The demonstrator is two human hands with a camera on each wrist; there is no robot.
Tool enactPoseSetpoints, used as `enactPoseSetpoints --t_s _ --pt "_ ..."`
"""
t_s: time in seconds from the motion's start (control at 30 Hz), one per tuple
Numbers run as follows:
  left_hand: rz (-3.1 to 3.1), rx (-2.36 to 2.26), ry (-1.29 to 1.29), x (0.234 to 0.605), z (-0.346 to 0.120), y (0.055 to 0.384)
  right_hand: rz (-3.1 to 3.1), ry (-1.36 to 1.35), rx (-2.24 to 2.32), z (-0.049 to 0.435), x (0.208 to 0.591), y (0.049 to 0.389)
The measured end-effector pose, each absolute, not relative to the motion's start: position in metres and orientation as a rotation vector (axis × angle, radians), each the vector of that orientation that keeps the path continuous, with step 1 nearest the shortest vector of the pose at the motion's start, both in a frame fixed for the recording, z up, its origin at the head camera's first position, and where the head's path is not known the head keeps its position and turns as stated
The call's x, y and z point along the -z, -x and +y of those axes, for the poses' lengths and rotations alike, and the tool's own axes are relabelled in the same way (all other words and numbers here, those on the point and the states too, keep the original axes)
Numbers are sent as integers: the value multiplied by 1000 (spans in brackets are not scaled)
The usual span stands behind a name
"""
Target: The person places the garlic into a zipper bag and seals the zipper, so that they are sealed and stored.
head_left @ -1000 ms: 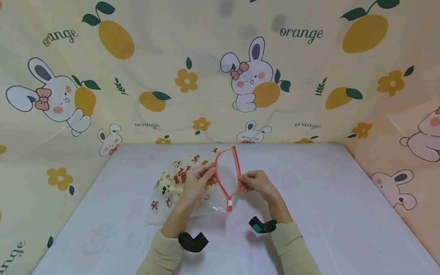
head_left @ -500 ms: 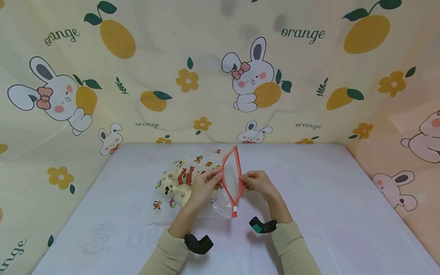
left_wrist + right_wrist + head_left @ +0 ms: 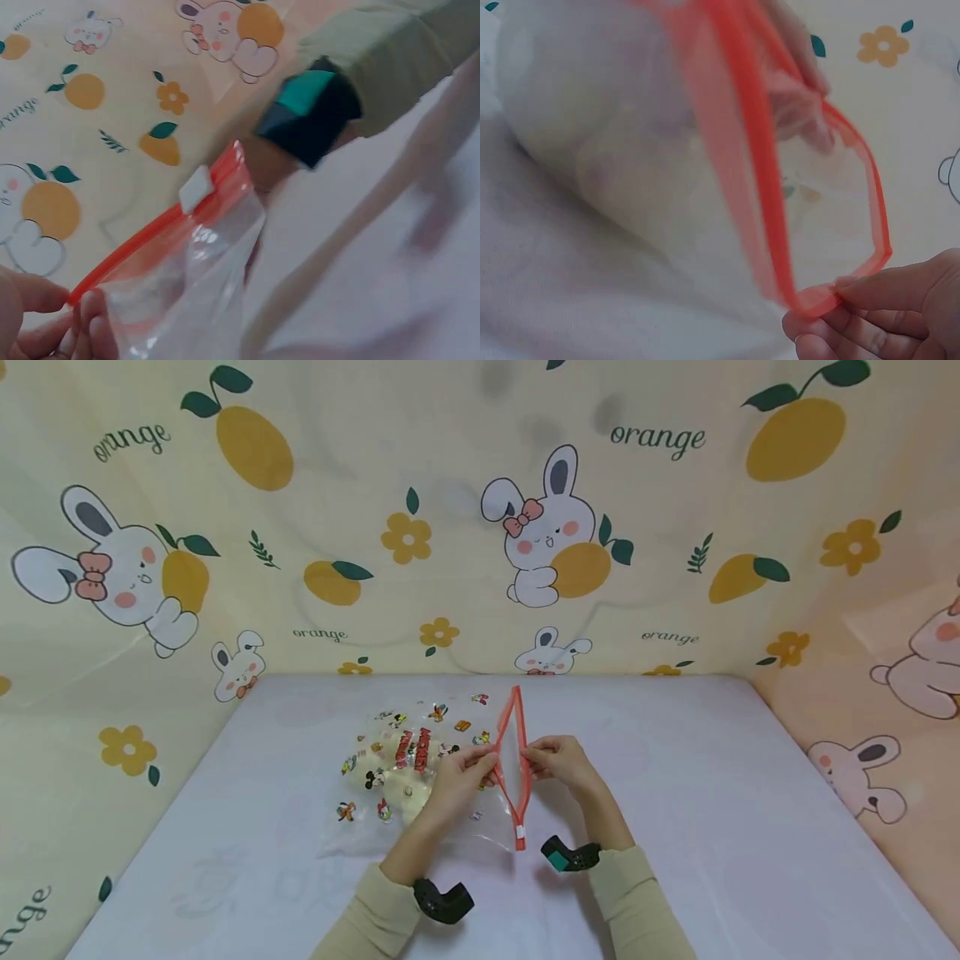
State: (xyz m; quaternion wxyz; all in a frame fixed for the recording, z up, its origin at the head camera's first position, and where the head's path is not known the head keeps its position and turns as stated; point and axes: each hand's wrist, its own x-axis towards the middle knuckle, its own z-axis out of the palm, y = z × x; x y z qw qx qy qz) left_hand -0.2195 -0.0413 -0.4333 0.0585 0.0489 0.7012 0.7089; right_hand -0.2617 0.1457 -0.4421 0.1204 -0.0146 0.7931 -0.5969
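Observation:
A clear zip bag (image 3: 416, 747) with cartoon prints and a red zip rim lies on the table, with a soft-looking cream thing (image 3: 403, 792) inside. My left hand (image 3: 457, 781) pinches the left side of the rim between thumb and fingers. Opposite it, my right hand (image 3: 562, 762) pinches the right side. Between the two hands the bag's mouth gapes as a narrow slit. A white slider (image 3: 196, 190) sits at the near end of the zip. In the right wrist view the red rim (image 3: 754, 135) stands up, and left fingertips show through the plastic.
The table (image 3: 712, 827) has a white cover. Behind it hangs a cloth (image 3: 465, 527) printed with rabbits and oranges, which also runs along both sides. A black wrist camera (image 3: 444, 902) is worn at each sleeve cuff.
My left hand has moved right and slightly nearer, taking the bag's left rim toward my right hand. The mouth has narrowed from a wide gap to a slit. My right hand has hardly moved.

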Motion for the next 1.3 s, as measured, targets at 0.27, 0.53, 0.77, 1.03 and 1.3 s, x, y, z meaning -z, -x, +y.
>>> enactPoseSetpoints --t_s 0.27,0.53,0.77,1.03,1.3 --pt "2225 -1986 -162 449 -30 217 2332 4 1759 146 446 262" --pt "2315 -1896 -240 459 -26 229 2361 -56 1786 145 448 265" --pt "2394 -1808 -299 465 -23 248 2358 -114 1866 144 457 269" --pt "2449 -1793 -199 468 -23 272 2300 -198 1798 149 461 270" --pt "2522 -1713 -227 469 -20 278 2202 -114 1616 153 461 259"
